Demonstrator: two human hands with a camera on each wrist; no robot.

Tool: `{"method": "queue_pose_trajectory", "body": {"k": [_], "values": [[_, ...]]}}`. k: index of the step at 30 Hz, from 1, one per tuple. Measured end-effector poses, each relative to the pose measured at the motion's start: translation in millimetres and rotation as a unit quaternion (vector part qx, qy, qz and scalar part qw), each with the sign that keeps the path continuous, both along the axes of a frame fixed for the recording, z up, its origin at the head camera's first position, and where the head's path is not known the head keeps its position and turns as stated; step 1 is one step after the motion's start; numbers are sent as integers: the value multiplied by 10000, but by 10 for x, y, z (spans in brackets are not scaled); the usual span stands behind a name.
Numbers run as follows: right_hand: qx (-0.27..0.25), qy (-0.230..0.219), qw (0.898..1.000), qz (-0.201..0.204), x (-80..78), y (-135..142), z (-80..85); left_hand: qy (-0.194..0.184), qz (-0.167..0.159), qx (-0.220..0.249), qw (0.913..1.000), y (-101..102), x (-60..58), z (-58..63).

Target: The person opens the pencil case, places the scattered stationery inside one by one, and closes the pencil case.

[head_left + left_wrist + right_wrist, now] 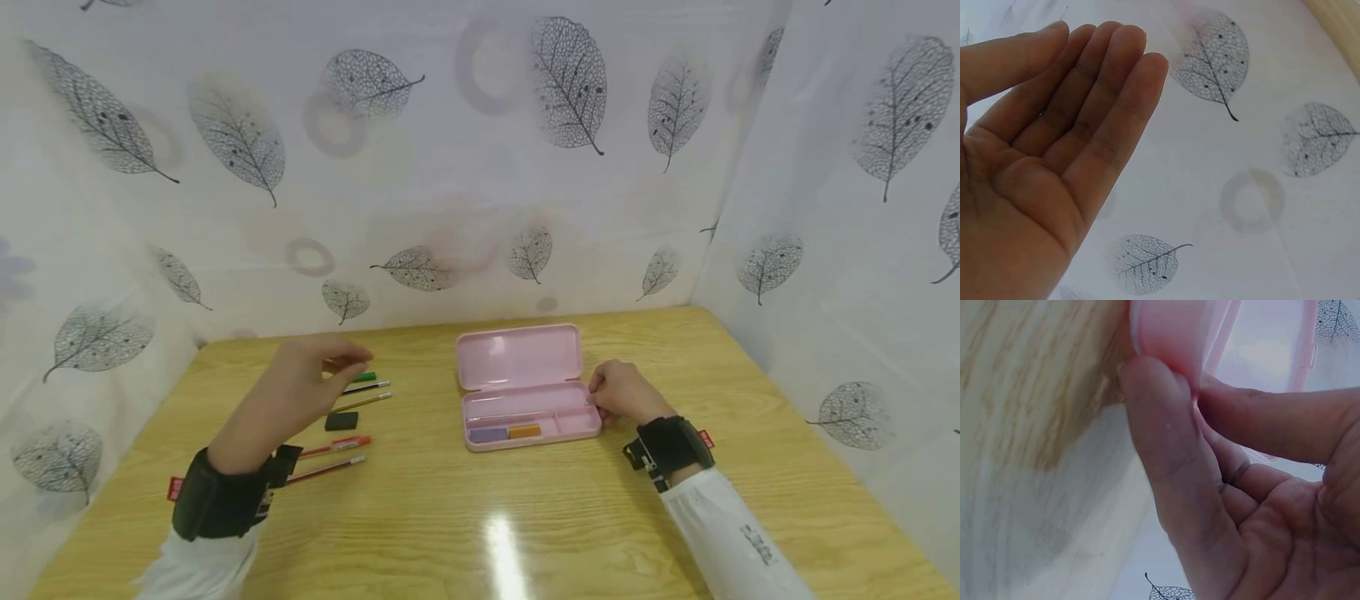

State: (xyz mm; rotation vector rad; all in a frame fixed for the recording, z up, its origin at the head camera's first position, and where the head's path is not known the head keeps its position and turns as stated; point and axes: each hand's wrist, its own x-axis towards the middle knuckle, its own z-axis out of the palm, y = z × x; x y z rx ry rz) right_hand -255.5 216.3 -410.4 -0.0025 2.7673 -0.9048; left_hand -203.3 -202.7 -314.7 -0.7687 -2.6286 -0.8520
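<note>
The pink pencil case [517, 406] sits on the bench [450, 517], right of the middle, its lid [519, 358] folded back on the far side. The right hand [624, 393] pinches the right end of the case between thumb and fingers; the right wrist view shows the grip close up. In the near part of the case, a purple block [489, 435] lies at the left with an orange block [524, 431] just beside it on the right.

The left hand [307, 383] holds nothing. It is raised over the left part of the bench, its fingers gently bent and the thumb apart from them, above a row of things. From far to near, these are a green stick [365, 377], a dark pencil [367, 387], a yellow pencil [365, 402], a black block [342, 421], a red pen [345, 443] and a red pencil [330, 468]. The left hand and forearm partly hide several of them.

Each wrist wears a black band, with a white sleeve [738, 533] behind it. Leaf-printed cloth [450, 183] hangs beyond the bench.
</note>
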Motion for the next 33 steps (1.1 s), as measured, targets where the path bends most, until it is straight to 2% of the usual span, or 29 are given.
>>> {"method": "queue_pose_trajectory", "body": {"k": [6, 11, 13, 17, 23, 27, 30, 33], "values": [[-24, -40, 10000, -13, 8, -12, 9, -220, 245, -262, 9991, -131, 23, -47], [-12, 7, 10000, 33, 0, -12, 27, -334, 409, -568, 9970, -299, 13, -160], [10, 11, 10000, 45, -4, -13, 37, -520, 470, -737, 9948, -364, 27, -208], [41, -34, 10000, 44, -7, -18, 43, -997, 450, -1122, 9876, -436, 61, -305], [33, -56, 10000, -11, -1, -17, 24, -1578, 176, -1556, 9750, -411, 60, -507], [-9, -93, 10000, -23, 2, -14, 10, -1647, 127, -1738, 9708, -393, 73, -627], [-3, -67, 10000, -3, 7, -9, 13, -1586, 81, -1742, 9718, -380, 90, -676], [-29, 19, 10000, 41, 15, -1, 16, -1703, 118, -1661, 9712, -356, 109, -705]]}}
